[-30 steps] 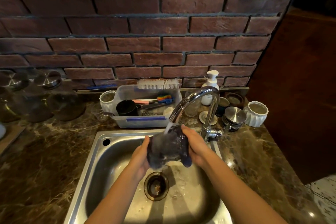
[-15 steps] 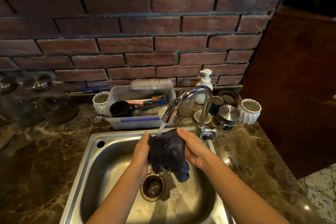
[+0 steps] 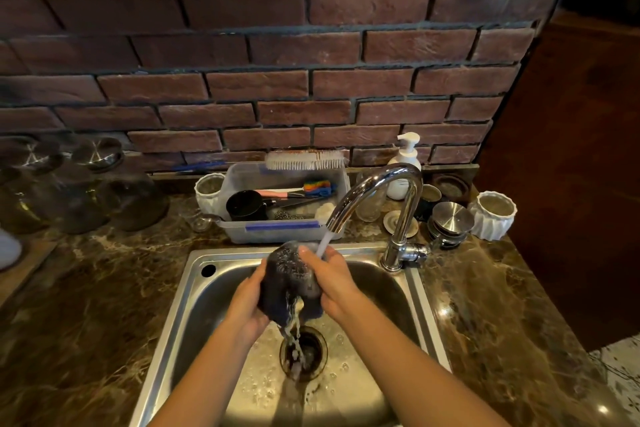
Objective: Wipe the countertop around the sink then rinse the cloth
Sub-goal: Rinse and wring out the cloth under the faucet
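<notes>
A dark wet cloth (image 3: 289,282) is bunched between both my hands above the steel sink (image 3: 197,288). My left hand (image 3: 247,305) grips its left side and my right hand (image 3: 332,279) presses its right side. Water runs from the curved chrome faucet (image 3: 384,184) onto the top of the cloth and my right fingers. More water streams from the cloth's bottom into the drain (image 3: 303,354). Brown marble countertop (image 3: 86,305) surrounds the sink.
Behind the sink stands a clear plastic tub (image 3: 277,229) with a black cup, brushes and a scrubber. A soap pump bottle (image 3: 403,166), white ribbed pots (image 3: 493,215), metal lids and glass jars (image 3: 100,191) line the brick wall. A wooden panel (image 3: 571,149) rises at right.
Both hands have squeezed the cloth into a tighter bundle and raised it closer under the spout. Water now pours from its bottom into the drain.
</notes>
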Demonstrator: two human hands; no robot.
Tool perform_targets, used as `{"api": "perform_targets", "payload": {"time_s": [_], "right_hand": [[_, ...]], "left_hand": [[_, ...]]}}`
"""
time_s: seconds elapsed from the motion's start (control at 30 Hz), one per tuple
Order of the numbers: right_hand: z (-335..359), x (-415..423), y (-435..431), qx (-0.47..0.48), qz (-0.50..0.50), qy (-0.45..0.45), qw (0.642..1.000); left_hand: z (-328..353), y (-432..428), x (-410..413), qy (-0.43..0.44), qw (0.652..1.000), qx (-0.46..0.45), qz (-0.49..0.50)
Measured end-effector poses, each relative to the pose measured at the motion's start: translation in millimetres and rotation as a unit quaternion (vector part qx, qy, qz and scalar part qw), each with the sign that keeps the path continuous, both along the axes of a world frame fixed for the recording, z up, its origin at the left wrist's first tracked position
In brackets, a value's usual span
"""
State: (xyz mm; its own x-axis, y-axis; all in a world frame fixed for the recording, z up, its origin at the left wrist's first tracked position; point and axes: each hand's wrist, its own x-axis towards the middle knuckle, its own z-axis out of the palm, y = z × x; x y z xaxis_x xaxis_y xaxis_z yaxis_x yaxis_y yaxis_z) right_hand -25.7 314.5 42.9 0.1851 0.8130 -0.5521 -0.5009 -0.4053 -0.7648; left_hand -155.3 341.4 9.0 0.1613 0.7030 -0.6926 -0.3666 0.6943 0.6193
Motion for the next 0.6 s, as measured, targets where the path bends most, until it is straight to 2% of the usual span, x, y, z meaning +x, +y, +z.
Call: {"api": "perform_targets", "payload": {"time_s": [0.07,0.1,0.17,0.23,0.4,0.5,0.6], "right_hand": [[-1.1,-6.2,5.7,-0.016,-0.014,-0.067,0.998],[-1.6,-4.7,7.6,-0.022,-0.030,-0.071,0.997],[-0.8,4.3,9.9,-0.041,-0.083,0.014,0.996],[1.4,15.9,9.1,-0.064,-0.117,0.110,0.985],[-2.1,25.5,-3.3,-0.008,-0.059,0.076,0.995],[-2.6,28.9,-6.8,0.011,-0.092,0.080,0.992],[0.1,44.4,-7.3,-0.027,-0.128,0.111,0.985]], "left_hand": [[1.4,3.2,0.9,0.038,0.999,0.018,0.033],[3.7,4.5,1.3,0.043,0.998,0.025,0.048],[12.1,5.0,1.6,0.034,0.997,0.015,0.072],[21.9,0.7,-0.2,-0.011,0.998,-0.021,0.059],[23.8,-17.2,11.8,-0.099,0.994,-0.039,-0.004],[28.2,-19.5,26.9,-0.082,0.996,-0.035,-0.016],[31.1,-11.9,32.1,-0.038,0.999,-0.013,-0.032]]}}
